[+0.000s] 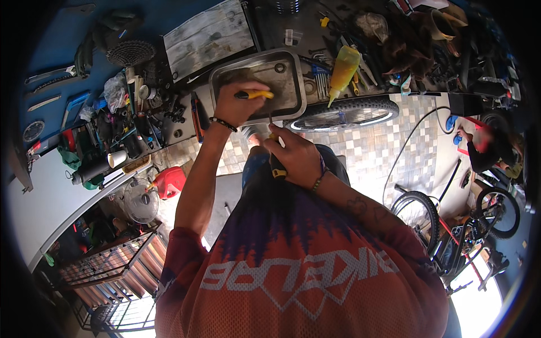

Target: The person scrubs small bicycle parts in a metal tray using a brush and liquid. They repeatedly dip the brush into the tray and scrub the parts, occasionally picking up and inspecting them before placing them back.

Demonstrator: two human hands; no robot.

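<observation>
My left hand [239,104] is closed around a tool with a yellow-and-black handle [253,94], over the near left part of a metal tray [301,84]. Its working end is out of sight. Just in front of my body, my right hand [297,158] grips a screwdriver [277,169] with a black-and-yellow handle. Its thin shaft points up toward the tray's near edge. A small dark ring [279,67] lies inside the tray, which looks stained and wet.
Right of the tray are a yellow squeeze bottle [345,65] and several hand tools. A bicycle wheel [360,107] is at the bench's front edge. A red-and-black tool [197,117] lies left of the tray. Another person [496,147] is at far right, near a bicycle [462,225].
</observation>
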